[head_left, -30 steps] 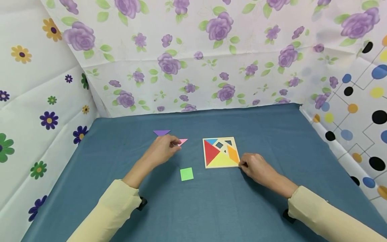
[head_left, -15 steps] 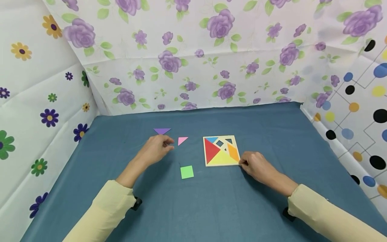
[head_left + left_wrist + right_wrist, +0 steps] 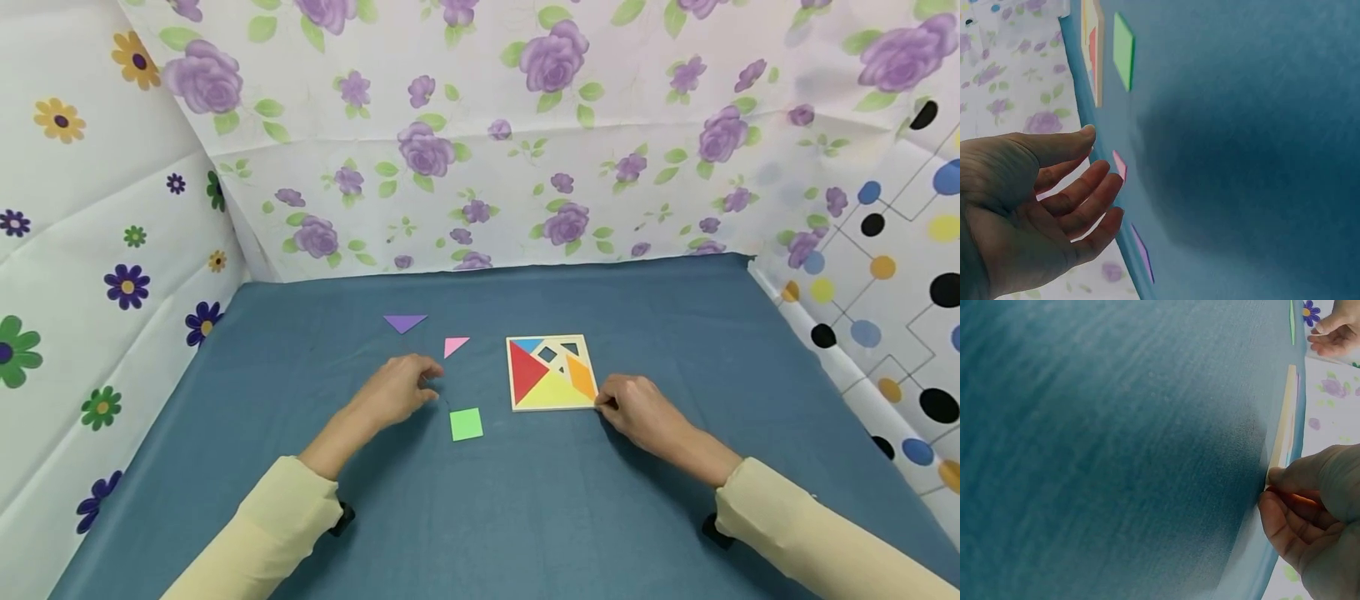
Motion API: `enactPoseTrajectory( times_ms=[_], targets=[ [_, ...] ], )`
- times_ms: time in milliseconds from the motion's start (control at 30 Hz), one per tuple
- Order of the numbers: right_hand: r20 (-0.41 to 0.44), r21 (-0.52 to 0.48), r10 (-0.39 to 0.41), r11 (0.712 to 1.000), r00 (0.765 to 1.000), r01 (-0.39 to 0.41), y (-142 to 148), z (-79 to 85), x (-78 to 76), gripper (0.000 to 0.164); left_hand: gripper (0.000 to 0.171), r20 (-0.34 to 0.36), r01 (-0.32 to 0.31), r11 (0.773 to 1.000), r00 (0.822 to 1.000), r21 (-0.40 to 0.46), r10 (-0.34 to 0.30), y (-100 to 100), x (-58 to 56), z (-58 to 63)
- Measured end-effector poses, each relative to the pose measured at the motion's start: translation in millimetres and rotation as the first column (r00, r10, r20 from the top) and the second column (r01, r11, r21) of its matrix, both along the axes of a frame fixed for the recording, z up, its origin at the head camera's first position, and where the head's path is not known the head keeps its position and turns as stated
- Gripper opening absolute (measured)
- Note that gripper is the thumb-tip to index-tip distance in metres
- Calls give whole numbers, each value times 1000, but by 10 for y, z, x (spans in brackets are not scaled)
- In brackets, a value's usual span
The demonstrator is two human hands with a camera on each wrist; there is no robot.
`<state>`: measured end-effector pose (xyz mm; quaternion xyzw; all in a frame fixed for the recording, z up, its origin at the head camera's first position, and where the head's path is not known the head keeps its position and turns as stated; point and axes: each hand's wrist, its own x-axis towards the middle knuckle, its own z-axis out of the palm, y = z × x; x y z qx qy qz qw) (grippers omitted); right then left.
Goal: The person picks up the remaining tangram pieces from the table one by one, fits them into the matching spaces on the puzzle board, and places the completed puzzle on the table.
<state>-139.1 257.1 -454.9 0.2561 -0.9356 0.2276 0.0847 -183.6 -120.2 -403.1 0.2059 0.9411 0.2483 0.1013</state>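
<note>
In the head view my left hand [image 3: 393, 392] hovers over the cloth with fingers loosely bent and nothing between them, just left of a green square piece [image 3: 467, 424]. Beyond it lie a pink triangle [image 3: 455, 347] and a purple triangle [image 3: 406, 322]. My right hand [image 3: 641, 417] pinches the lower right corner of a wooden tangram board [image 3: 555, 408], which lies on the cloth. Set in the board are a red triangle [image 3: 526, 372], a yellow triangle [image 3: 557, 394], an orange parallelogram [image 3: 581, 377] and a blue piece [image 3: 527, 343]. Dark openings show in its upper part.
A blue-grey cloth [image 3: 570, 508] covers the table. Behind it hangs a rose-patterned sheet [image 3: 495, 183]. A flower-print sheet [image 3: 150, 242] stands at the left, and a dotted sheet [image 3: 907, 317] at the right.
My left hand has drawn back from beside the pink triangle and come nearer to the green square, leaving both triangles lying uncovered. My right hand stays on the board's corner.
</note>
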Motion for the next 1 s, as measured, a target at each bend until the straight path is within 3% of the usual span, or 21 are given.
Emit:
enactPoseTrajectory(
  times_ms=[400, 700, 1000],
  targets=[
    [-1, 7, -9, 1000, 1000, 9, 9, -17, 1, 16, 36, -25, 96, 990, 995, -103, -99, 242, 149, -124],
    [2, -1, -4, 1000, 1000, 4, 3, -17, 0, 16, 38, -73, 183, 979, 979, -89, -189, 332, 225, -188],
    [0, -3, -10, 1000, 1000, 10, 0, -11, 1, 15, 40, -99, 193, 976, 974, -99, -203, 392, 246, -233]
  ],
)
